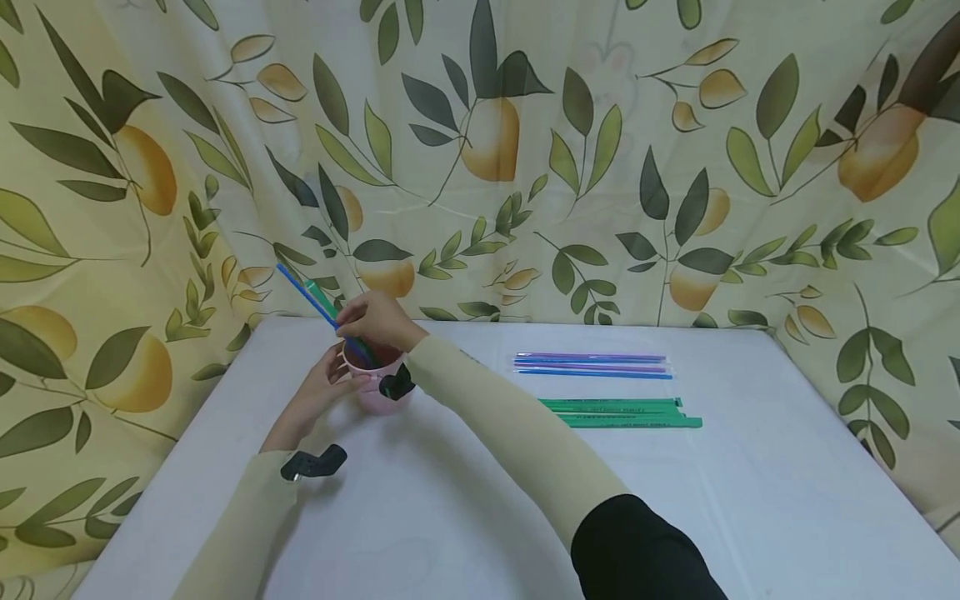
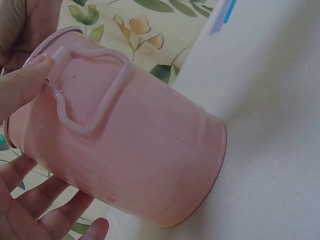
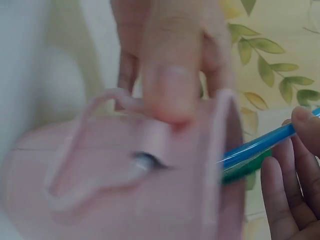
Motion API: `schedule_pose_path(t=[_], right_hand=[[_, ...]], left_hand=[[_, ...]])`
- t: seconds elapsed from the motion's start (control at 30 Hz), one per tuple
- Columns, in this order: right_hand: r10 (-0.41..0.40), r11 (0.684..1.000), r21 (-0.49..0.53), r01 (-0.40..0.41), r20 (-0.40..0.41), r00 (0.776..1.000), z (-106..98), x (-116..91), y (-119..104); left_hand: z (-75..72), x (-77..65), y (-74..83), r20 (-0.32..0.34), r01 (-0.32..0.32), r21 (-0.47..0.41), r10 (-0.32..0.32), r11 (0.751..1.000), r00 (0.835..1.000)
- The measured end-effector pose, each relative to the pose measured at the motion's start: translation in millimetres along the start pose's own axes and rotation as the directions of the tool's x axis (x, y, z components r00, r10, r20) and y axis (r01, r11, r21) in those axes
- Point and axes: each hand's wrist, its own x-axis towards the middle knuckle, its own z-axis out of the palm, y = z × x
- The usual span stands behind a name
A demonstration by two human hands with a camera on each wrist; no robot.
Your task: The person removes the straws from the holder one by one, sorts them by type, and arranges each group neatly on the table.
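Note:
On the left of the table, in the head view, stands a pink metal pot (image 1: pixel 380 404) with a wire handle (image 2: pixel 92 125). My left hand (image 1: pixel 318 393) holds it near the rim; in the left wrist view the thumb (image 2: pixel 25 85) presses by the handle and the fingers go round the far side. Over the pot's mouth my right hand (image 1: pixel 381 321) pinches a slim glossy blue stick (image 3: pixel 262 145), perhaps a straw, leaning into the pot. A green pencil (image 1: pixel 321 296) also stands in the pot beside it. The lower ends of both are hidden inside.
Several blue and purple sticks (image 1: pixel 592 365) lie in a row right of the pot. Nearer me lie several green pencils (image 1: pixel 637 413), partly behind the right forearm. A leaf-and-fruit patterned curtain (image 1: pixel 480 208) hangs behind the white table (image 1: pixel 750 483).

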Motion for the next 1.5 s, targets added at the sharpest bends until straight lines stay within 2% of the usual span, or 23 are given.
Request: schedule_pose_path(t=[0.23,0.43,0.6,0.8,1.0,1.23,1.5], right_hand=[[-0.027,0.988,0.152,0.027,0.001,1.000,-20.4,2.4,-16.0],[-0.043,0.989,0.142,0.045,-0.017,0.999,-39.4,2.8,-30.1],[-0.048,0.987,0.155,0.047,0.003,0.999,-55.1,-0.4,-41.4],[-0.132,0.971,0.201,0.131,-0.009,0.991,-68.8,-6.8,-50.6],[-0.172,0.971,0.167,0.172,-0.015,0.985,-79.2,-17.2,-59.1],[-0.149,0.985,0.095,0.145,0.029,0.988,-89.8,-29.2,-50.2],[-0.089,0.995,0.044,0.086,0.067,0.994,-110.0,-57.0,-24.3]], left_hand=[[-0.4,1.1,2.0,-0.011,-0.013,-0.010,0.013,1.000,1.000],[0.4,-0.1,3.3,-0.008,-0.016,-0.017,0.016,1.000,1.000],[0.6,1.4,5.7,-0.012,-0.012,-0.013,0.012,1.000,1.000],[0.9,4.3,5.4,-0.017,0.026,0.021,-0.025,0.999,1.000],[1.9,1.6,4.1,-0.026,0.039,0.024,-0.039,0.999,0.999],[0.9,-1.9,1.5,-0.022,0.000,-0.015,0.000,1.000,1.000],[2.2,1.4,1.6,-0.031,0.016,0.016,-0.015,1.000,0.999]])
